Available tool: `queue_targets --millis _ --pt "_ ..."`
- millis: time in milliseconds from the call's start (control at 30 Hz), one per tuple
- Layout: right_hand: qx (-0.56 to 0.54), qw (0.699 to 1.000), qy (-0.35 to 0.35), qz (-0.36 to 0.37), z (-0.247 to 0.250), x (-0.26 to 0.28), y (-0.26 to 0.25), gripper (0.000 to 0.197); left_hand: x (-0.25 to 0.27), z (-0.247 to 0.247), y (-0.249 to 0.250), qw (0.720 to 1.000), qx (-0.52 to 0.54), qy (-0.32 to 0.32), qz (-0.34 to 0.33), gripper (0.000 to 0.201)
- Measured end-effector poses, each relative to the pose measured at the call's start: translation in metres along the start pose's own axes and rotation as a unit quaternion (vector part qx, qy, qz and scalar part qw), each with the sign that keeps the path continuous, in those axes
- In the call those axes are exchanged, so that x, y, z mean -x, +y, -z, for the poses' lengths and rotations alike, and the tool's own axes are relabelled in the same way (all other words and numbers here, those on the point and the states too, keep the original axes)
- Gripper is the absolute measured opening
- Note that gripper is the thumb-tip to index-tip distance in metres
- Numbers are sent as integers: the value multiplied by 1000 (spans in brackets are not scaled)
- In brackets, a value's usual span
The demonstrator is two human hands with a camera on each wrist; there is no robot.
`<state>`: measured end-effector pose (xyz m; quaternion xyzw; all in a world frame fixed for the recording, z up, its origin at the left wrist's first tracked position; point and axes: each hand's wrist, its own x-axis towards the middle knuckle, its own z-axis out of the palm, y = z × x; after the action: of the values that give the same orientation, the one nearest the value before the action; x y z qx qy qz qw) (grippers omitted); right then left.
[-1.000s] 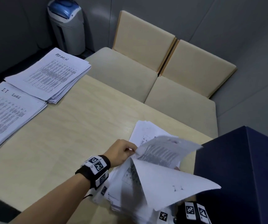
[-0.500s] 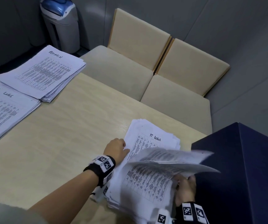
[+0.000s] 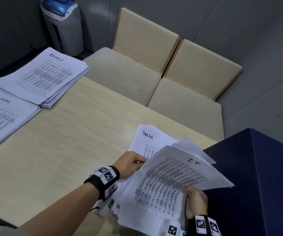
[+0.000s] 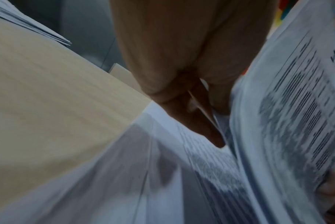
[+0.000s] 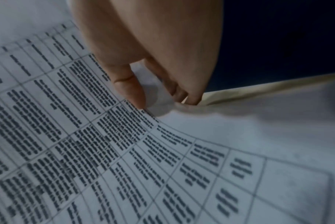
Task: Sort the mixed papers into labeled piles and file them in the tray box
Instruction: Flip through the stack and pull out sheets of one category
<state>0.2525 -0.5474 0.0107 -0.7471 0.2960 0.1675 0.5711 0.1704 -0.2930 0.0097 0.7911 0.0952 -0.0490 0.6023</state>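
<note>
A mixed paper stack lies at the table's near right; its exposed top sheet [image 3: 151,139] reads "Task List". Above it I hold a lifted bundle of printed sheets [image 3: 168,181] whose top page is headed "I.T". My left hand [image 3: 140,161] pinches the bundle's left edge; in the left wrist view its fingers [image 4: 205,124] reach between the sheets. My right hand [image 3: 187,189] pinches the right edge, thumb [image 5: 132,91] on the printed table. The sorted "ADMIN" pile [image 3: 42,77] and "I.T LOGS" pile [image 3: 2,116] lie at the far left. The navy tray box [image 3: 256,176] stands at the right.
The wooden table [image 3: 60,159] is bare between the sorted piles and the mixed stack. Two beige cushioned seats [image 3: 128,79] stand beyond its far edge. A grey bin with a blue lid [image 3: 64,24] is in the back left corner.
More sheets have been turned up into the held bundle. The lying stack's top was "IT Logs" half a second ago; now "Task List" shows. My left hand moved off the stack onto the bundle's edge.
</note>
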Motion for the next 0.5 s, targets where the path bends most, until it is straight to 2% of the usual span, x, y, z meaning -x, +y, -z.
queue_targets --millis 100,133,167,233,267,300,333,367,433,500 --pt "19 1000 9 17 3 6 -6 25 0 6 -1 987 151 -49 -4 15" --pt "7 1000 0 19 4 9 -10 24 0 8 0 984 175 -43 -1 20" --pt "-11 1000 -7 23 4 15 -16 22 -2 10 -3 985 174 -21 7 33" --pt "-16 1000 -12 17 1 17 -19 18 -7 13 -5 991 97 67 57 54" --pt "-13 1000 -8 16 -1 14 -16 20 -9 14 -7 988 18 127 86 51" --pt "-18 1000 -5 21 -3 14 -14 26 -10 14 -12 973 -74 184 116 44" --pt "-24 999 0 28 -4 9 -10 35 -10 14 -11 955 -131 228 139 39" --pt "-27 999 -2 40 -4 2 -4 43 -9 14 -11 947 -140 253 140 39" --pt "-31 997 -31 63 -7 1 -4 53 -8 13 -7 964 -52 243 99 52" --pt "-66 993 -60 79 -14 17 -22 40 -2 13 12 977 93 179 75 62"
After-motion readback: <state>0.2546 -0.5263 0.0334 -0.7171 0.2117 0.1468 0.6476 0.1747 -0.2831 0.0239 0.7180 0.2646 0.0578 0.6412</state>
